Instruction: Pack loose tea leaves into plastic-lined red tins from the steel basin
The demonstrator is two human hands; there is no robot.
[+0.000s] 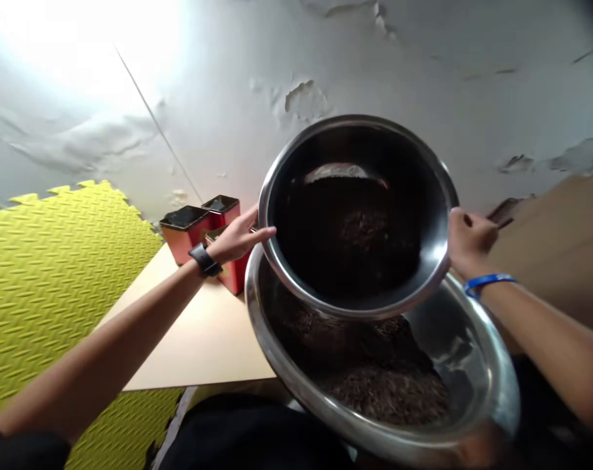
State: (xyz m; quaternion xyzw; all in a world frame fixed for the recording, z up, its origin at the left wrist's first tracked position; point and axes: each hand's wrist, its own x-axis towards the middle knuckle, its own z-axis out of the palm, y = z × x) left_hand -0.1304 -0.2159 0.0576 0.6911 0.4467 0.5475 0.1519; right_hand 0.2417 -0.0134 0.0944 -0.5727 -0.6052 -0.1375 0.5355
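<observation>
Between my two hands a round metal bowl [358,274] is held tilted, its dark inside facing me, with a small patch of brown bits [365,228] in the middle. My left hand [238,238] grips its left rim, thumb over the edge and the other fingers hidden behind. On the right rim, my right hand [470,241] is closed around the edge. Just below stands a larger steel basin [505,385], partly covered by the bowl. A heap of dark brown, dry, shredded leaf-like material [394,395] lies in it.
Several red boxes with dark tops [186,219] stand left of the basin on a pale tabletop [193,339]. Yellow foam matting [56,281] covers the floor at left. A grey wall with peeling paint [218,117] rises behind. At right is a brown surface [565,241].
</observation>
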